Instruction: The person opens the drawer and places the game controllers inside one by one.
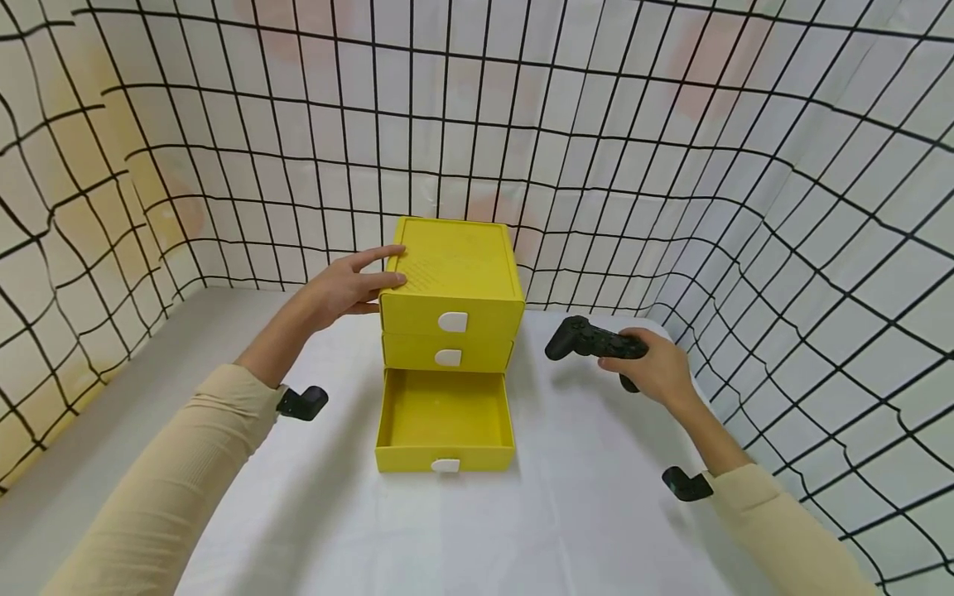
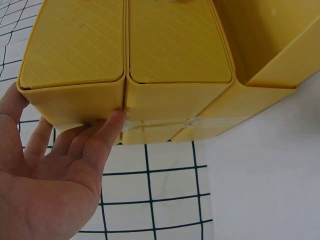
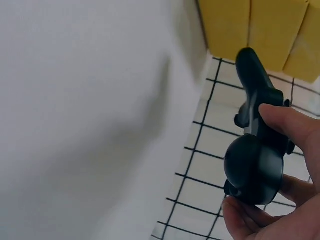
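A yellow drawer cabinet [image 1: 455, 261] with three stacked drawers and white pull tabs stands on the white table. Its bottom drawer [image 1: 445, 410] is pulled out, and no item shows inside; the upper two are closed. My left hand [image 1: 339, 290] rests against the cabinet's upper left, fingertips on the top edge and side. In the left wrist view the left hand [image 2: 60, 165] touches the cabinet's side with fingers spread. Right of the cabinet, my right hand [image 1: 656, 364] grips a black game controller [image 1: 589, 339] above the table. The right wrist view shows thumb and fingers around the controller [image 3: 255, 165].
Black wire grid panels [image 1: 462, 124] surround the white table [image 1: 477, 538] at the back and both sides. The right panel stands close to the right forearm. A black wrist-worn device [image 1: 301, 403] sits on each cuff.
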Tool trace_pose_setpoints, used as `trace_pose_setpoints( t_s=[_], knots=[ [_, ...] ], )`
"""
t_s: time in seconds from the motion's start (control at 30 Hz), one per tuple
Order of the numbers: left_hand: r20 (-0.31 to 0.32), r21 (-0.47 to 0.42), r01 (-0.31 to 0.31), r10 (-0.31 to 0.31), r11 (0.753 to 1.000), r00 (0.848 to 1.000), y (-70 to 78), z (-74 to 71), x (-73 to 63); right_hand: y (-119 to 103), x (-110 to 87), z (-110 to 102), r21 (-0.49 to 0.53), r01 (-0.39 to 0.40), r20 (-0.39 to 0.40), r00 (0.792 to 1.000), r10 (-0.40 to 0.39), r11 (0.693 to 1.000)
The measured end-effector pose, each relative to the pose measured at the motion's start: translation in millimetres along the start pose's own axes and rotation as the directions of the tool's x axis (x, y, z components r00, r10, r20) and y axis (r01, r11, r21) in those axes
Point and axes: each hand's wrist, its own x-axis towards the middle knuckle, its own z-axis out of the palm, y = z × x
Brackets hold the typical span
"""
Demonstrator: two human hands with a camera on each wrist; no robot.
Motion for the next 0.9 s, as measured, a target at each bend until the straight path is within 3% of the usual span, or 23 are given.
trace_pose_setpoints(
  t_s=[0.43,0.9],
  knots=[
    [0.015,-0.004,-0.019,0.019,1.0,1.0,0.5,-0.4,-2.0,-53.8,-23.4,-25.2,-0.115,0.116,0.16,0.982,-0.097,0.987],
    [0.006,-0.008,-0.014,0.014,1.0,1.0,-1.9,-0.5,0.8,-97.0,-45.2,-26.9,-0.099,0.19,0.255,0.954,-0.16,0.977]
  ],
)
